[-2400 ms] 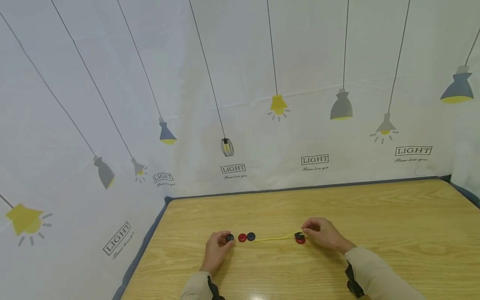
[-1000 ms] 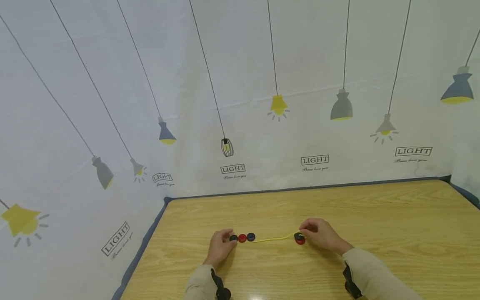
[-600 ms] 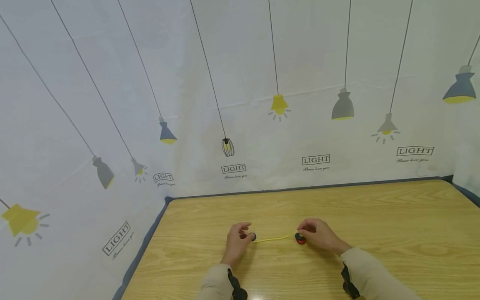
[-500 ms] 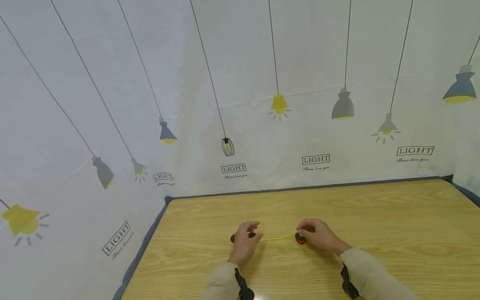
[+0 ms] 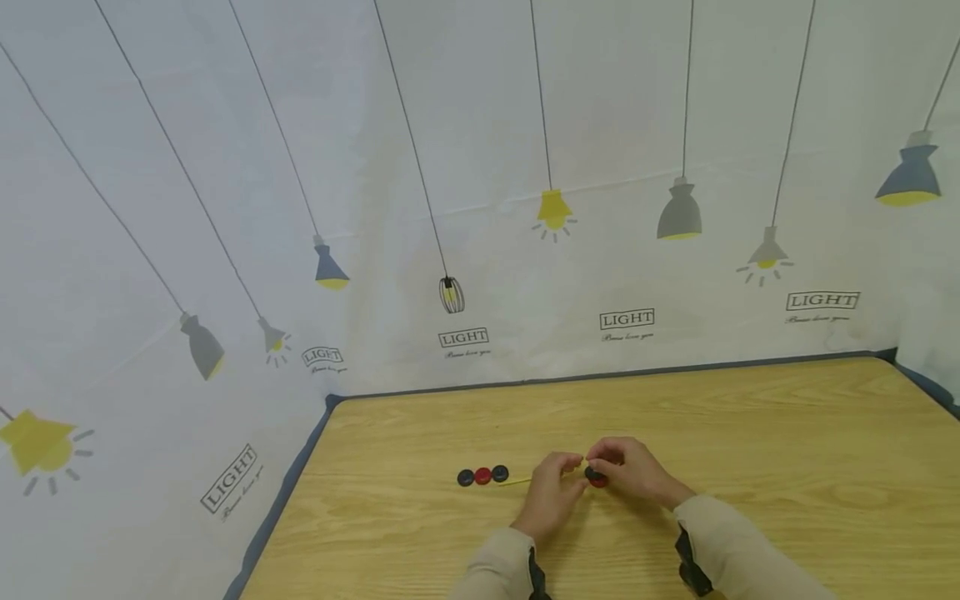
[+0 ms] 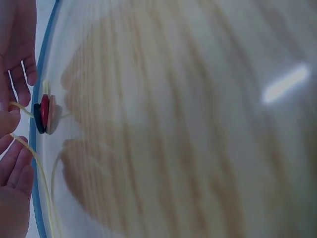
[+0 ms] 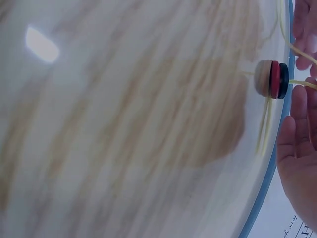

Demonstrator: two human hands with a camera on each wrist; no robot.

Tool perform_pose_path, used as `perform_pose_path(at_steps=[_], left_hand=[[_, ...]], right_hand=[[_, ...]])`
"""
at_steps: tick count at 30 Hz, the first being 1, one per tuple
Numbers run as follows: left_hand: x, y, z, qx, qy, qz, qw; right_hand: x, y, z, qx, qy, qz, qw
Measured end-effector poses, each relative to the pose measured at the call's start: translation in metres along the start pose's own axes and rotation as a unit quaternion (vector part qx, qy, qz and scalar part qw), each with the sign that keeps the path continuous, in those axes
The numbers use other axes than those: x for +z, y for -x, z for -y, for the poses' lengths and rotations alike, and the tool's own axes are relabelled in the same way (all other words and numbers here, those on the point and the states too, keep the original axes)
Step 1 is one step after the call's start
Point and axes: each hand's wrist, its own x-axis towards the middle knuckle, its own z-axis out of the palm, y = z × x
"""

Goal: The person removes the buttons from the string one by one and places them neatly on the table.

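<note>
My right hand (image 5: pixel 633 471) pinches a yellow cord (image 7: pixel 303 84) close above a small stack of button-like discs. The head view shows a black disc (image 5: pixel 589 472) over a red disc (image 5: pixel 597 481), partly hidden by my fingers. Wrist views show the black disc (image 6: pixel 38 119), red disc (image 6: pixel 45 113) and a pale wood-coloured piece (image 6: pixel 51 115) beneath. From the stack's base run two cord strands (image 7: pixel 264 126). My left hand (image 5: pixel 551 496) is just left of the stack, thumb and fingers apart, the cord passing by them; it grips nothing that I can make out.
Left of my hands lie a black disc (image 5: pixel 466 477), a red disc (image 5: pixel 482 476) and another black disc (image 5: pixel 500 473) in a row. A length of cord (image 5: pixel 516 482) stretches from there toward my left hand. The wooden table (image 5: pixel 390 533) meets a lamp-printed wall cloth (image 5: pixel 510 275).
My left hand slid a black disc rightward to the red one, let it go, then moved right along the cord to the stack. My right hand stayed nearly still at the stack.
</note>
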Motion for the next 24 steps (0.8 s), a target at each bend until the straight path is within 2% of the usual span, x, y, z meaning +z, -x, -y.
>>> perform_pose_path(at_steps=[5, 11, 16, 24], left_hand=[[0.001, -0.001, -0.001, -0.022, 0.027, 0.000, 0.9994], [-0.003, -0.005, -0.008, -0.027, 0.068, -0.045, 0.9963], [-0.008, -0.010, -0.016, -0.022, 0.079, -0.069, 0.9942], [-0.011, -0.010, -0.022, -0.024, 0.088, -0.071, 0.9933]], right_hand=[[0.000, -0.001, 0.001, 0.015, 0.014, -0.010, 1.000], [0.001, -0.002, 0.006, 0.030, 0.036, -0.039, 0.998], [0.005, -0.004, 0.006, 0.026, 0.047, -0.049, 0.997], [0.010, -0.008, 0.003, 0.008, 0.055, -0.021, 0.998]])
